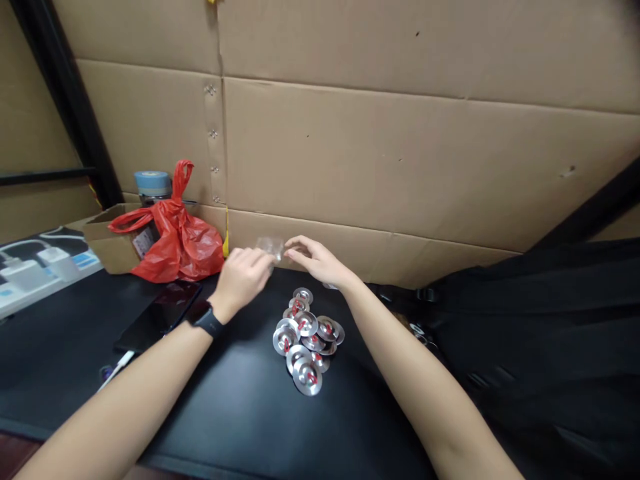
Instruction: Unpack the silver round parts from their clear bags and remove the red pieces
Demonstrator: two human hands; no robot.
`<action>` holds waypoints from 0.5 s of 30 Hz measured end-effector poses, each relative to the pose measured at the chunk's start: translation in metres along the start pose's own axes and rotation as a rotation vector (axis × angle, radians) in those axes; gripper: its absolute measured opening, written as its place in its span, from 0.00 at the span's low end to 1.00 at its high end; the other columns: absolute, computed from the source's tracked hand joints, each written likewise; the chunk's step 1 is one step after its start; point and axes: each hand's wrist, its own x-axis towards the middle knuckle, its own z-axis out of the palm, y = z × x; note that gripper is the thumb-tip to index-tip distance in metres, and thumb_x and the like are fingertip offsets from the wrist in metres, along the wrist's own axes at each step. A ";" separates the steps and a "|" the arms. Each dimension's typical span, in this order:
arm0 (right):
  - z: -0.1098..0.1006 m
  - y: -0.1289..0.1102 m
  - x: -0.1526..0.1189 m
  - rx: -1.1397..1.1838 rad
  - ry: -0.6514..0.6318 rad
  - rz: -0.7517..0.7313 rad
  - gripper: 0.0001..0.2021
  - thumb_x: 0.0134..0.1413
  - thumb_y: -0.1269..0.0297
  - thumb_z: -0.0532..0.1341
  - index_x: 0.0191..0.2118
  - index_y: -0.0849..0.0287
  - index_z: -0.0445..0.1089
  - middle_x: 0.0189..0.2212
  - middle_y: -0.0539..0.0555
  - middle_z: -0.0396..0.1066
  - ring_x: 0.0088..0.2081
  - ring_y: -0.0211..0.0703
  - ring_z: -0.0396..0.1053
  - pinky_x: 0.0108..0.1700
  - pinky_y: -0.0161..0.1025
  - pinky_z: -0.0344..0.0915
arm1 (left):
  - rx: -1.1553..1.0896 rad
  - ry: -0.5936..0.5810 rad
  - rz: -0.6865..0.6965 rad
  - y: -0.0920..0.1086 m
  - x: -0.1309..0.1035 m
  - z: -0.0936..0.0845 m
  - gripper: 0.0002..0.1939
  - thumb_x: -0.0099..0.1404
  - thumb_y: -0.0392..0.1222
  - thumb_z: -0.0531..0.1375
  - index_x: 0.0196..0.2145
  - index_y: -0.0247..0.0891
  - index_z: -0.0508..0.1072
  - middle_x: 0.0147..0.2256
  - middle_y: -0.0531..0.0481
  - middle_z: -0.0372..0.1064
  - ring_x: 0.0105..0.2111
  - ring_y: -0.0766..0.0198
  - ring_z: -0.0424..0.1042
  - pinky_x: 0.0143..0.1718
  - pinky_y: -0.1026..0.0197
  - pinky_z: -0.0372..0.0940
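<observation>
My left hand (244,275), with a dark watch band at the wrist, is closed on a small clear plastic piece (271,247), blurred, near the cardboard wall. Its exact kind does not show. My right hand (319,261) is just to the right of the plastic, its fingers bent and a little apart, with nothing visible in them. Nearer to me, below and between both hands, lies a loose heap of silvery finger cymbals (306,325) with red loops, several overlapping on the black table (250,400).
At the left stand a knotted red plastic bag (175,237), an open cardboard box (107,247) and a blue-lidded bottle (153,183). A dark phone or tablet (163,313), a white cable (119,365) and a power strip (45,283) lie nearby. Black fabric (540,347) covers the right side.
</observation>
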 end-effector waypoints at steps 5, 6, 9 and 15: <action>0.019 -0.005 -0.005 -0.520 -0.209 -0.037 0.14 0.64 0.54 0.57 0.49 0.51 0.75 0.63 0.61 0.58 0.64 0.60 0.53 0.61 0.64 0.51 | 0.111 0.066 -0.327 -0.044 -0.006 -0.011 0.07 0.65 0.33 0.56 0.39 0.38 0.73 0.37 0.46 0.73 0.40 0.54 0.71 0.41 0.54 0.59; 0.024 -0.006 -0.005 -0.592 -0.258 -0.004 0.15 0.64 0.53 0.57 0.51 0.47 0.74 0.66 0.59 0.53 0.66 0.63 0.48 0.61 0.67 0.48 | 0.119 0.051 -0.349 -0.050 -0.008 -0.010 0.07 0.64 0.33 0.56 0.38 0.38 0.73 0.36 0.46 0.73 0.40 0.54 0.71 0.41 0.54 0.59; 0.038 -0.002 -0.006 -0.702 -0.340 0.078 0.18 0.66 0.49 0.54 0.58 0.40 0.69 0.71 0.54 0.42 0.68 0.65 0.40 0.61 0.69 0.46 | 0.124 -0.011 -0.370 -0.058 -0.013 -0.004 0.05 0.63 0.34 0.57 0.36 0.38 0.72 0.36 0.47 0.73 0.39 0.54 0.71 0.40 0.54 0.58; 0.047 0.016 0.001 -0.700 -0.361 0.108 0.20 0.68 0.50 0.50 0.63 0.36 0.62 0.72 0.51 0.41 0.67 0.62 0.42 0.61 0.65 0.49 | 0.116 -0.052 -0.376 -0.059 -0.017 0.006 0.05 0.62 0.34 0.57 0.35 0.38 0.72 0.36 0.46 0.73 0.39 0.54 0.70 0.40 0.54 0.58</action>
